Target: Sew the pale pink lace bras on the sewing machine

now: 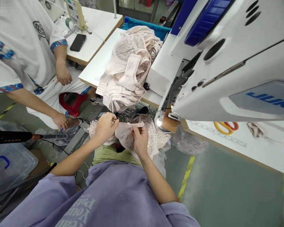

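Over my lap lies a beige lace garment (125, 135), stretched between my two hands. My left hand (106, 127) pinches its upper edge at the left, fingers pressed together. With thumb and fingers closed, my right hand (140, 138) grips the same edge at the right, near a small folded strip. More lace of the same colour spreads around and below both hands. Just beyond them, a pile of beige garments (130, 69) with straps and a printed label hangs over the front edge of a white table (92, 74).
A large white sewing machine (227, 69) fills the upper right, its rounded end right of my hands. Scissors (223, 127) lie on the right tabletop (262, 151). A person (26, 56) sits at the left, near a black phone (78, 42). A clear bin (11, 167) stands lower left.
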Demonstrator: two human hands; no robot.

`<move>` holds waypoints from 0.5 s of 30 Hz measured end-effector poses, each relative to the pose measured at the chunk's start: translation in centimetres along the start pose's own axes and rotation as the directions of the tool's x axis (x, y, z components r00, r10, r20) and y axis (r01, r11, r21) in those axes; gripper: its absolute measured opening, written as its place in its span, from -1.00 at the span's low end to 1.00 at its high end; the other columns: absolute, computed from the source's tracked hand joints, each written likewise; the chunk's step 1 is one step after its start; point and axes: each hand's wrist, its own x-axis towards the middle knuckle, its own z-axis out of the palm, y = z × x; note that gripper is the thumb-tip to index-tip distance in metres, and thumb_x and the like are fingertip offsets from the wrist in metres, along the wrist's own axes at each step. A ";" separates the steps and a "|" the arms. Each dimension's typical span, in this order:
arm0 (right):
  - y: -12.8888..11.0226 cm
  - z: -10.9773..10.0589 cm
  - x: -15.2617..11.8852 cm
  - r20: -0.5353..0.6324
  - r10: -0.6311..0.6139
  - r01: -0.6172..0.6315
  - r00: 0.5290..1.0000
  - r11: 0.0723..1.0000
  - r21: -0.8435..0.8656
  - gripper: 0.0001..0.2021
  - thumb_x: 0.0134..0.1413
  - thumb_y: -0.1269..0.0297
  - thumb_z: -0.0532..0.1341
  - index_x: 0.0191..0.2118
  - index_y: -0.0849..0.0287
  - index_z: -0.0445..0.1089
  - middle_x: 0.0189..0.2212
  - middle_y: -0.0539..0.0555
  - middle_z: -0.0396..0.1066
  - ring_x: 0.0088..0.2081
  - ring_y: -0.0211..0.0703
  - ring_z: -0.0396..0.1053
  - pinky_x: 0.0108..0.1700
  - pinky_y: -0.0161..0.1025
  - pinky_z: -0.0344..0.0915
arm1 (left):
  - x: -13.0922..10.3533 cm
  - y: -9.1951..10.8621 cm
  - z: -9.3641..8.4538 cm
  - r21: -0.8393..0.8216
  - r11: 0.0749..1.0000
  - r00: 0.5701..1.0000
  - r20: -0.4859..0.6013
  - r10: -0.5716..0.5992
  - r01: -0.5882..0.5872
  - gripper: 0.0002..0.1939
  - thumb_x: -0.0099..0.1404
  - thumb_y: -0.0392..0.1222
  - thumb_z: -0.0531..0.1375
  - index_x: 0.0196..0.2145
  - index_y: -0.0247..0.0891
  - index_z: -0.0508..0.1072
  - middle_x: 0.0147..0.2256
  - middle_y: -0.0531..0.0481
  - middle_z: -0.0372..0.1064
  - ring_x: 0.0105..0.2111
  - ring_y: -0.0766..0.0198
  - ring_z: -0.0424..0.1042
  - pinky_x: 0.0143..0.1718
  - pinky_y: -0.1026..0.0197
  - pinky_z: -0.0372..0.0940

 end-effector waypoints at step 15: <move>-3.3 -5.3 -1.3 0.407 -0.468 0.611 0.784 0.466 -0.640 -0.75 0.27 0.21 0.19 0.02 0.09 0.43 -0.21 0.09 0.46 -0.28 -0.17 0.41 -0.18 -0.17 0.42 | -2.1 2.3 4.3 -0.269 0.963 0.972 0.224 0.070 -0.007 -0.67 0.41 0.00 0.08 -0.25 -0.28 0.51 -0.37 0.03 0.44 -0.37 0.28 0.37 -0.33 0.29 0.23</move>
